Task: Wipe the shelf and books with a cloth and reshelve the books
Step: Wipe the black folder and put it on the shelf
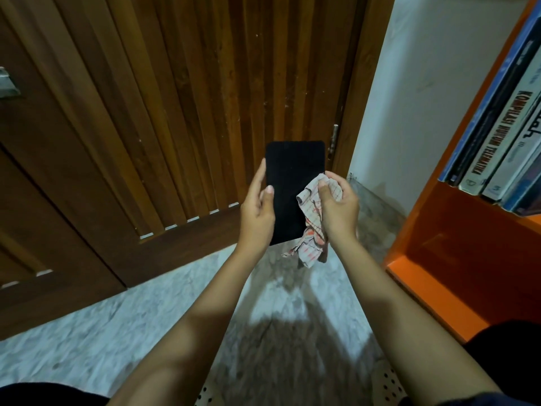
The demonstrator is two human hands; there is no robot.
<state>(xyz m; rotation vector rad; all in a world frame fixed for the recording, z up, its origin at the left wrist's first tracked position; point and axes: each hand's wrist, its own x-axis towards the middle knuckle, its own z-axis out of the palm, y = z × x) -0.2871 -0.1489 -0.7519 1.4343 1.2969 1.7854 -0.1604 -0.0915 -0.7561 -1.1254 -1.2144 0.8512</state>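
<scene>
A black book (292,183) stands upright in mid-air in front of me, its plain cover facing me. My left hand (257,212) grips its left edge, thumb on the cover. My right hand (339,206) holds a crumpled checked cloth (313,224) of white and red against the book's lower right part; the cloth's loose end hangs below the book. The orange shelf (439,224) stands at the right, with several books (497,136) leaning in its upper compartment.
A brown slatted wooden door (175,98) fills the background, with a white wall (409,98) between it and the shelf. The floor (87,341) is pale marble-patterned tile. The shelf's lower compartment (474,253) shows bare orange boards.
</scene>
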